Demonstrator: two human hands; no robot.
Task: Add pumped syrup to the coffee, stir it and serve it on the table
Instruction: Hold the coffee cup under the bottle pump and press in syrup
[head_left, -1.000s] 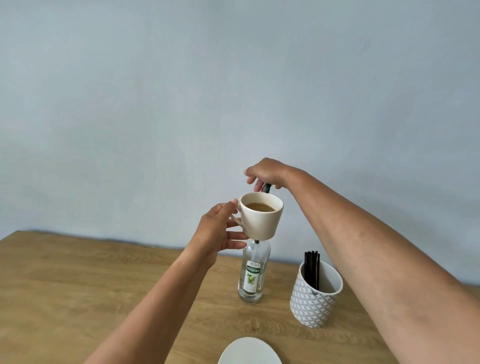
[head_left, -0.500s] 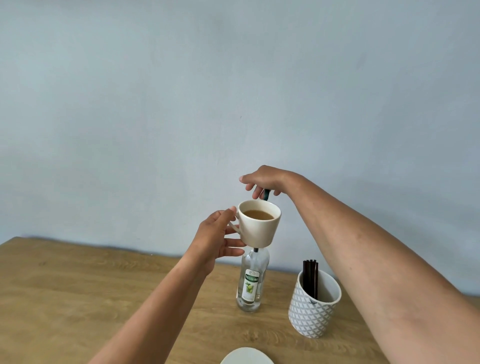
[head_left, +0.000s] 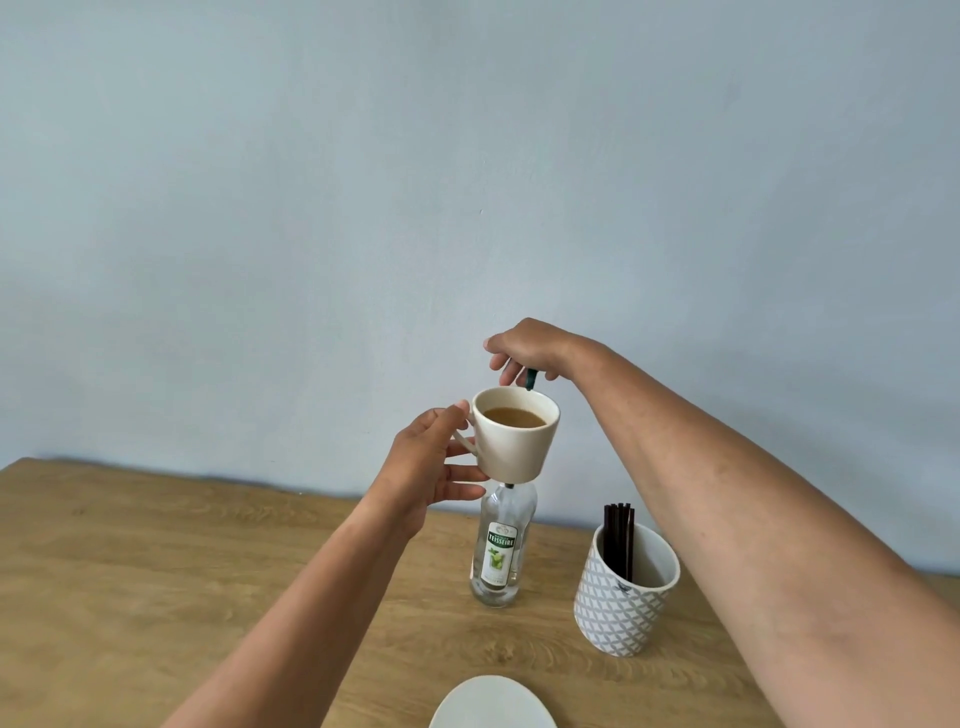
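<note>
The wooden worktop fills the lower part of the frame. The syrup bottle stands upright on it at lower centre, its neck hidden behind the cup. Just right of it sits a patterned pot, and a white saucer shows at the bottom edge.

The cup is held in the air at the centre of the frame, in front of the bottle's top and about level, with coffee lying below the rim. The left hand grips it by the handle, thumb on top and fingers curled beneath. The right hand, just above the cup's far rim, has its fingers curled over the green pump, whose tip points down close to that rim. Whether the tip sits over the coffee or behind the rim cannot be told.

The step in hand looks like the pumping itself. To do it well, hold the cup steady with the tip inside the rim. Press straight down so the bottle does not tip, then release slowly. The dark stirrers in the pot are for the stirring that follows.
</note>
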